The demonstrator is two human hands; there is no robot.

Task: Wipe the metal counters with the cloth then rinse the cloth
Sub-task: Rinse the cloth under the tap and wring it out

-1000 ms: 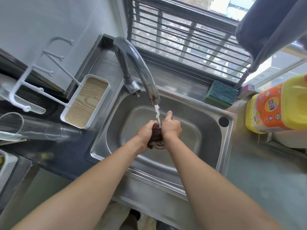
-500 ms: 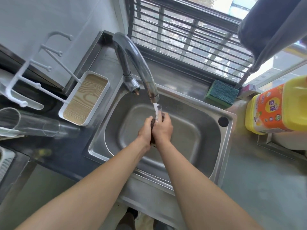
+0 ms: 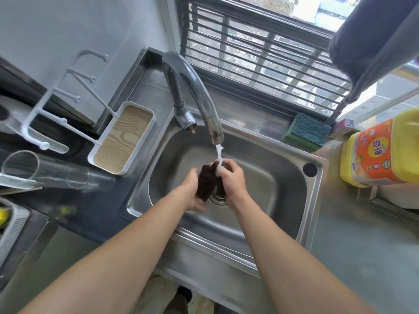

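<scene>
The big metal sink sits in the table. Water runs from the tap. Over the drain, the left hand and right hand each grip the dark cloth bunched between them, fingers curled round it.

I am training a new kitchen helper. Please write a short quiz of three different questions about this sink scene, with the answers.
1. True or false: water runs from the tap onto the cloth.
2. Which hands hold the cloth? A) only the left hand B) only the right hand C) both
3. Fill in: the green sponge lies behind the sink, below the ______.

Key:
1. True; the stream lands on the cloth, over the drain.
2. C; the left hand and the right hand hold it between them.
3. Window.
</scene>
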